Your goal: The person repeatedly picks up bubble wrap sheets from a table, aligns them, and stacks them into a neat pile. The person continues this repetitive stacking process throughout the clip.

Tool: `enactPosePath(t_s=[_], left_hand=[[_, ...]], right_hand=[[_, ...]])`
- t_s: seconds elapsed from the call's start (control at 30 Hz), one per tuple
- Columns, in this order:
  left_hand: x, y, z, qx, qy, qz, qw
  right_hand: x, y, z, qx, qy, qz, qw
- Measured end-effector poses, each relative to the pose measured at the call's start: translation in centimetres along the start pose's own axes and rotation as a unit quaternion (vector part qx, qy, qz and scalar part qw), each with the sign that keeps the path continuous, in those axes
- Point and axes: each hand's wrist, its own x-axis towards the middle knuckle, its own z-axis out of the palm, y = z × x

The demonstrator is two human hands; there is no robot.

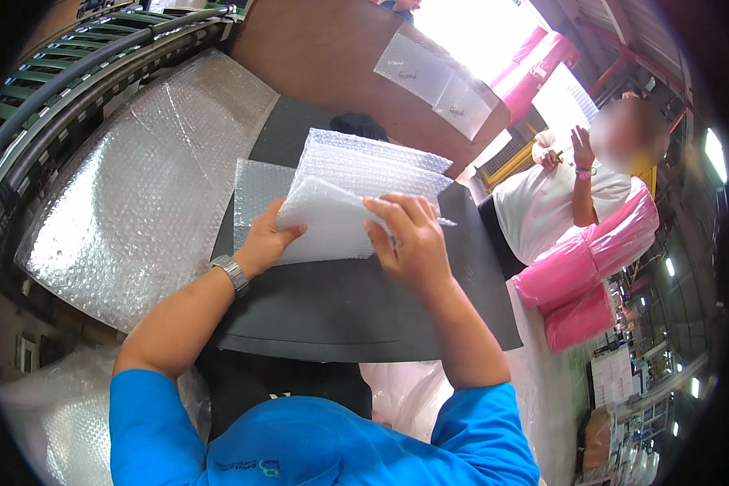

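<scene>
Bubble wrap [332,215], handwritten sheets [417,67] beyond

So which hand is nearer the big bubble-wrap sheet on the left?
Left: the left hand is right of the big bubble-wrap sheet; the right hand is farther right.

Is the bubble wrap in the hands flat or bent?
Bent: the bubble wrap curves between left hand and right hand, its front layer apart from those behind. One folded sheet or several: cannot tell.
</scene>
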Motion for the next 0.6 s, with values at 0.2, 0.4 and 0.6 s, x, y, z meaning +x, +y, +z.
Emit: enactPosePath(t_s=[0.2, 0.4, 0.6], left_hand=[[-0.1, 2.0, -0.1, 0.121, 0.03, 0.079, 0.989], [0.0, 2.9, -0.2, 0.163, 0.063, 0.15, 0.973], [-0.1, 3.2, -0.3, 0.188, 0.069, 0.188, 0.962]], right_hand=[[-2.2, -0.8, -1.3, 0.028, 0.037, 0.038, 0.998], [-3.2, 0.2, -3.5, 0.046, 0.094, 0.11, 0.988], [-3.5, 0.3, -4.1, 0.078, 0.093, 0.142, 0.982]])
